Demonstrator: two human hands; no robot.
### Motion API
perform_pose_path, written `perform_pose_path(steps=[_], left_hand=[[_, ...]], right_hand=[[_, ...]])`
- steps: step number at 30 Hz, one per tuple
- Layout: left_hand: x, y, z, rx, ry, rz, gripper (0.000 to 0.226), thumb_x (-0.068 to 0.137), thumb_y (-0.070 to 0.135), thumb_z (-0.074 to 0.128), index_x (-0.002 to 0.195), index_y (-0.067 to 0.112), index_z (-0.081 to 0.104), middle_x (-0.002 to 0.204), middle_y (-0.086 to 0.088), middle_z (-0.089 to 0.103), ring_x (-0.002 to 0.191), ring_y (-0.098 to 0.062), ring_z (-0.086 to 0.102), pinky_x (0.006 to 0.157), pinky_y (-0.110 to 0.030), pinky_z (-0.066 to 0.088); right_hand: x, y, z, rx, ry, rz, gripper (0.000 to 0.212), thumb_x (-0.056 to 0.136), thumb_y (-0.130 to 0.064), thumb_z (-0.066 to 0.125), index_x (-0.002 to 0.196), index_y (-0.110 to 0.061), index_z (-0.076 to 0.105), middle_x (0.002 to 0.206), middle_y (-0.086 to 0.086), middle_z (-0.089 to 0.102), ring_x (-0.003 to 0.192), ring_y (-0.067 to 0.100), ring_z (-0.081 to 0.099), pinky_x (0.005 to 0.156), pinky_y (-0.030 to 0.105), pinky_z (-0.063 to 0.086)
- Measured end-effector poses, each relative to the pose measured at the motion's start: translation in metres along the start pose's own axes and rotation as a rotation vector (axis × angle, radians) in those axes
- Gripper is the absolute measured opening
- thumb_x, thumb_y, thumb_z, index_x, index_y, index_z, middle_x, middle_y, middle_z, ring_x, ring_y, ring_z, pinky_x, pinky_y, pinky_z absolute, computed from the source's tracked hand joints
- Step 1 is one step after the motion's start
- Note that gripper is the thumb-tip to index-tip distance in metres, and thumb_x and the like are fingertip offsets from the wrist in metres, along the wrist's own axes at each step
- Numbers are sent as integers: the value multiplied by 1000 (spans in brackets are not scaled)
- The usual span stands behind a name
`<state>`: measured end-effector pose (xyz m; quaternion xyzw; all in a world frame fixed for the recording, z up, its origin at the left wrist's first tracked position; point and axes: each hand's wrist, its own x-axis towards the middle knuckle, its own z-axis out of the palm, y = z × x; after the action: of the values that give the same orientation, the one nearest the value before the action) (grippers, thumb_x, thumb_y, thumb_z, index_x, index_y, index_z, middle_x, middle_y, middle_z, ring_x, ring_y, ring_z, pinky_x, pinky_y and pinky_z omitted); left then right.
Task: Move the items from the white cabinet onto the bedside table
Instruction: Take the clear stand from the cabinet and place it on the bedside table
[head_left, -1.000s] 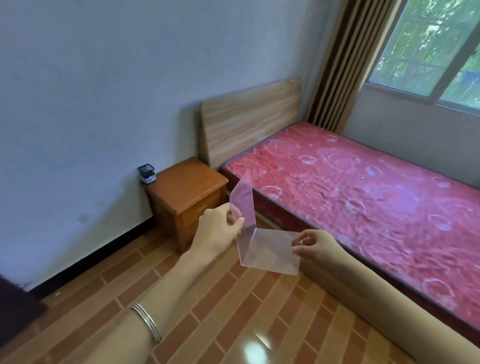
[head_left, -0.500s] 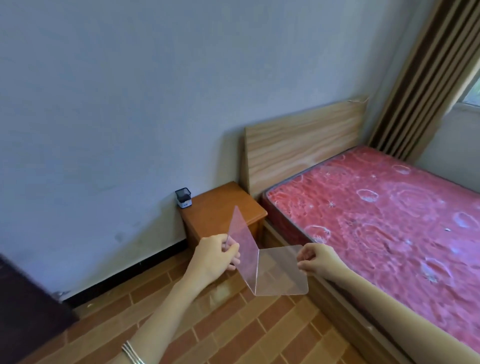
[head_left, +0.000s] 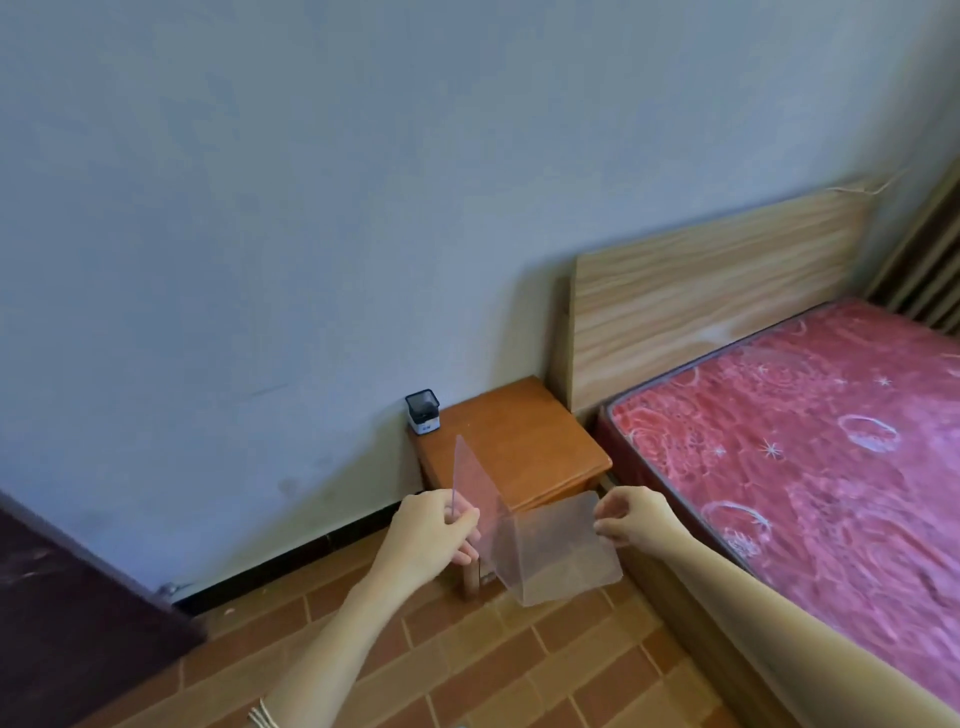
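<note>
I hold a clear bent plastic sheet, shaped like an L-stand, in the air in front of the wooden bedside table. My left hand pinches its upright panel at the left edge. My right hand pinches the flat panel at its right edge. A small black and white cube container stands on the table's back left corner by the wall. The white cabinet is not in view.
A bed with a red patterned mattress and a light wooden headboard stands right of the table. The floor is brown brick tile. A dark piece of furniture sits at the lower left. Striped curtains hang at the far right.
The view has swung left and I have come closer to the bedside table. The window has left the view. Both hands keep hold of the plastic sheet, which now overlaps the table's front.
</note>
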<state>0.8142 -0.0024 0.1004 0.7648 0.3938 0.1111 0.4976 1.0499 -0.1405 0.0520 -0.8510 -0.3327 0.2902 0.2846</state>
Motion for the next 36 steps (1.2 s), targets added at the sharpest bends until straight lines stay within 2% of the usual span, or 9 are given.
perform_pose_path(steps=[2,5,8,11,18,22,27,32,36], left_hand=[[33,0,-12,3,2,20,17,90,17,53,80,8,63,71,-6,71,58,-16,69,61,-29,59],[75,0,-21,-17,-19,22,14,90,18,55,80,11,62,70,-6,71,57,-15,69,64,-34,60],[113,-5,-29,-38,-22,30,11,89,19,57,83,13,62,70,-4,71,59,-15,69,68,-39,60],[144,-8,-34,-35,-10,15,12,90,21,57,87,12,63,72,-3,71,59,-13,69,68,-37,60],[219,-21,-35,-27,6,-63,11,90,24,57,88,15,63,74,-2,71,62,-12,69,71,-36,59],[266,-24,-29,-16,61,-113,10,91,23,55,92,16,62,76,0,70,64,-10,69,70,-32,59],[322,-30,-13,-28,193,-228,9,91,20,54,93,17,63,72,3,70,60,-5,68,70,-33,59],[377,-41,2,-17,260,-327,8,89,21,58,96,20,63,73,6,69,60,-2,66,71,-31,58],[415,-62,20,48,266,-366,11,87,26,59,96,21,64,73,7,69,65,-5,66,75,-30,56]], right_hand=[[29,-11,1,30,17,16,11,77,-4,70,87,-1,68,83,14,70,63,17,68,57,22,58],[70,-29,-2,-42,10,43,17,77,-5,67,94,-4,69,92,8,68,74,13,65,57,14,52],[112,-39,0,-94,10,43,23,77,-4,64,99,-8,68,99,3,67,89,15,64,73,21,54],[145,-48,2,-135,11,57,23,78,-4,65,100,-8,69,101,5,68,93,16,63,82,29,55],[232,-53,9,-220,-50,54,19,77,-9,68,95,-14,70,96,1,71,88,13,65,81,34,57],[296,-55,11,-267,-62,-12,20,80,-11,70,100,-9,69,98,5,70,90,14,63,83,24,51],[377,-55,5,-302,-176,-78,20,80,-12,69,99,-8,70,99,8,71,91,17,64,79,23,47],[449,-55,20,-326,-292,-54,23,79,-6,68,103,-7,68,106,9,70,88,14,60,77,19,45],[487,-36,51,-358,-384,36,36,83,-5,63,118,-8,61,119,8,64,104,17,60,83,18,44]])
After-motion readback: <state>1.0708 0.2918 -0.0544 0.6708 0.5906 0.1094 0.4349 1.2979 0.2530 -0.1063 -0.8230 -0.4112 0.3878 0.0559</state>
